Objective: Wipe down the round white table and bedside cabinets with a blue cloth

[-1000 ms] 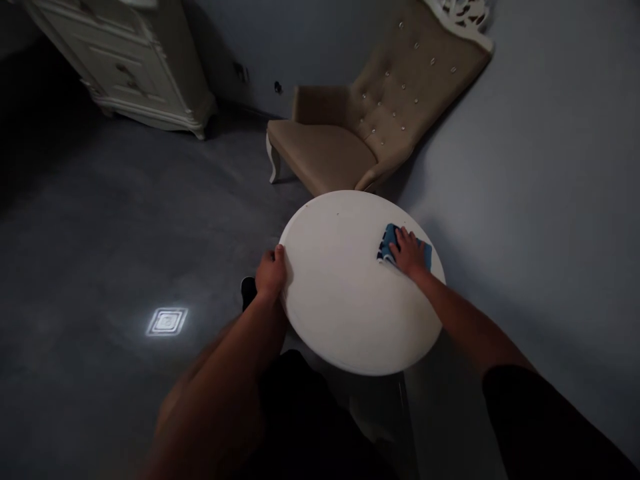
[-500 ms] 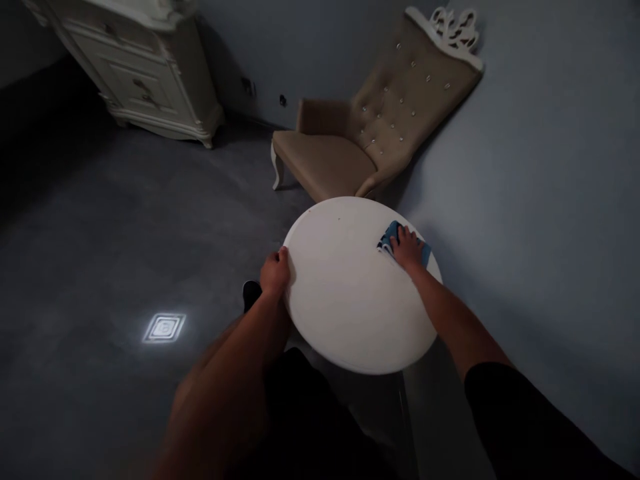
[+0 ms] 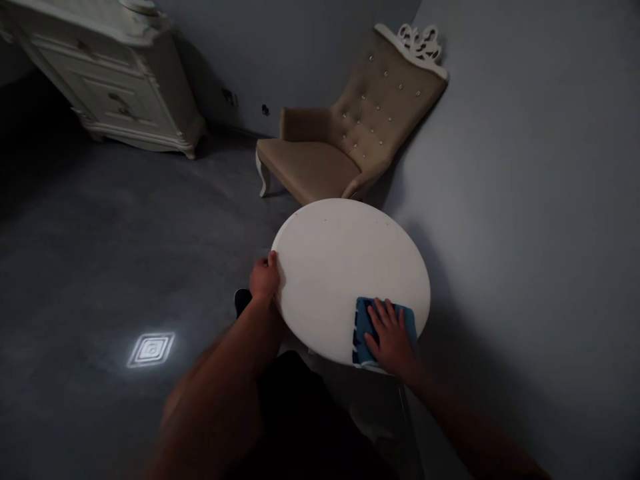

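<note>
A round white table (image 3: 330, 267) stands in front of me, with a few small dark specks near its far edge. On its left rim, my left hand (image 3: 264, 277) is closed, thumb on top; its other fingers are partly hidden. My right hand (image 3: 391, 340) lies flat with fingers spread on a blue patterned cloth (image 3: 364, 320). The folded cloth rests on the near right part of the tabletop, reaching the near edge.
Just beyond the table is a tan tufted armchair (image 3: 310, 167) with a carved white crest. A pale cabinet (image 3: 130, 100) stands at the back left. The grey wall (image 3: 525, 200) runs along the right. A bright diamond-shaped light patch (image 3: 151, 349) shows on the floor.
My right hand has slid the cloth from the far right of the tabletop toward me, to the near right edge. My left hand keeps its hold on the rim. The view has shifted slightly.
</note>
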`<state>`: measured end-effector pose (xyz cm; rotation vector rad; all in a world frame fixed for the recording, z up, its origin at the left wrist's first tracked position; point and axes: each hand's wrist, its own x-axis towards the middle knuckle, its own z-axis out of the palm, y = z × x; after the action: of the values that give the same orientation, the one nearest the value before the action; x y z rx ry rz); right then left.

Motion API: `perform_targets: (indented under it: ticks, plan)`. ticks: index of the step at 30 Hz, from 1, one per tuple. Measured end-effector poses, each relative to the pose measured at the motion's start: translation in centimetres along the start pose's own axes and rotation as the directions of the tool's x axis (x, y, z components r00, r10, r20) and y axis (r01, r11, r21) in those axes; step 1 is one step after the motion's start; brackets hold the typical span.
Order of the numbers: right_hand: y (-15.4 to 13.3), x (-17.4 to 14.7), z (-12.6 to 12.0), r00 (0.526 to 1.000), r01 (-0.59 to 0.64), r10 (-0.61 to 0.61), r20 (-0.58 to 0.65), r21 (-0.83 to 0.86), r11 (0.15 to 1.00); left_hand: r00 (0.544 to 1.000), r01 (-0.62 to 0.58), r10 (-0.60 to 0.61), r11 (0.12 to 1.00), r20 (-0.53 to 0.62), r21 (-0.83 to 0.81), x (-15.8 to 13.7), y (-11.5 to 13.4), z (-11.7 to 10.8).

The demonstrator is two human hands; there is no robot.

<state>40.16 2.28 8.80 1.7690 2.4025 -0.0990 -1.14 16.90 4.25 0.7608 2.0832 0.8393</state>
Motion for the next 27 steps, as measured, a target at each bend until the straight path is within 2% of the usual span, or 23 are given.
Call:
perform_targets:
  ticks: [2,5,8,12,15,17,19,22,24,27]
  plan:
    - [0.8,2.7,-0.9,0.999,0.033,-0.033,-0.001,-0.006,0.999,1.0,0.005,-0.005,1.0,-0.005,0.002,0.2,-0.2,0.1]
    - [3.0,9.4,-2.7,0.999,0.026,-0.026,-0.034,-0.013,1.0,1.0,0.0,0.0,1.0,-0.021,0.002,0.6,-0.6,0.5]
    - [5.8,17.7,-4.4,0.996,-0.079,0.077,-0.054,-0.025,0.997,0.999,0.017,-0.018,1.0,-0.039,-0.011,1.0,-1.0,0.9]
    - [10.1,28.6,-6.0,0.986,-0.168,0.168,-0.006,-0.058,0.984,0.998,0.036,-0.037,0.999,-0.048,-0.025,1.1,-0.9,1.1]
    - [12.9,35.3,-6.2,0.978,-0.208,0.208,0.004,-0.05,0.977,0.998,0.042,-0.042,0.999,-0.053,0.003,1.1,-0.6,1.0]
    - [14.1,38.6,-6.1,0.964,-0.266,0.266,-0.006,-0.033,0.963,0.998,0.045,-0.044,0.999,-0.049,0.024,1.0,-0.4,1.0]
    - [14.6,40.8,-5.9,0.951,-0.31,0.309,-0.019,-0.025,0.95,0.998,0.048,-0.047,0.998,-0.044,0.033,1.1,-0.4,1.0]
    - [14.6,41.9,-5.7,0.948,-0.317,0.315,-0.05,-0.025,0.948,0.998,0.038,-0.038,0.999,-0.045,0.019,1.3,-0.7,1.1]
    - [14.2,41.2,-5.6,0.95,-0.306,0.303,-0.069,-0.029,0.952,0.998,0.025,-0.025,1.0,-0.049,0.009,1.4,-1.0,1.2]
    - [12.8,38.3,-5.7,0.962,-0.27,0.266,-0.062,-0.054,0.962,0.999,0.01,-0.009,1.0,-0.052,0.012,1.7,-1.2,1.4]
